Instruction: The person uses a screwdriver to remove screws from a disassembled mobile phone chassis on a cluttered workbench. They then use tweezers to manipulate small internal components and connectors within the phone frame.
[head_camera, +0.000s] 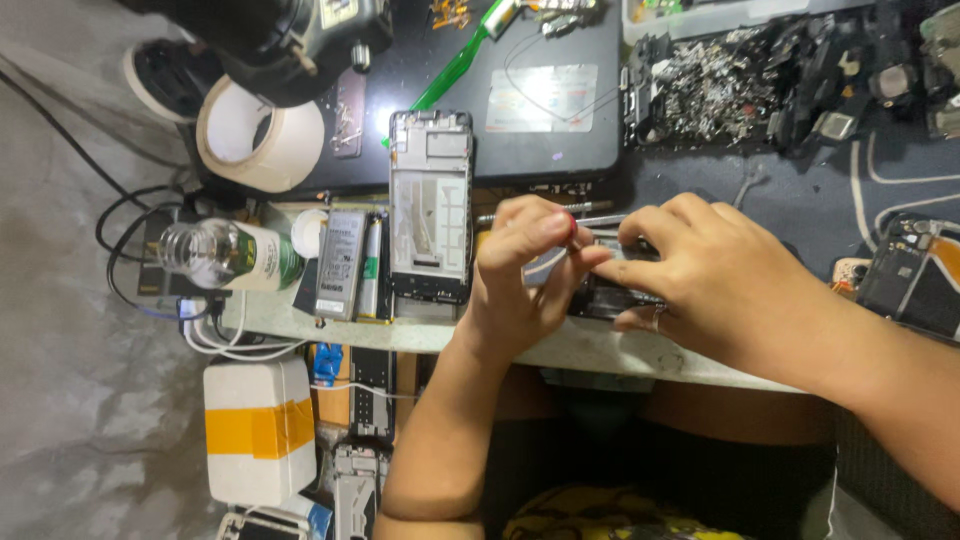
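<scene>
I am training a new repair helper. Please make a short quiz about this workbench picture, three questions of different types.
1. True or false: the roll of tape lies right of the empty phone frame.
2. Which hand pinches the small red-tipped tool? A left, B right.
3. What stands left of the grey battery?

Key: 1 false. 2 A. 3 A clear plastic bottle, lying on its side.

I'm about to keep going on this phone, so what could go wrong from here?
1. The phone sits near the bench edge under both hands; a slip could drop it into your lap.
2. The left hand and right hand hide the work, so the tool might slip.
3. The bottle lies near cables; a leak might wet them.
</scene>
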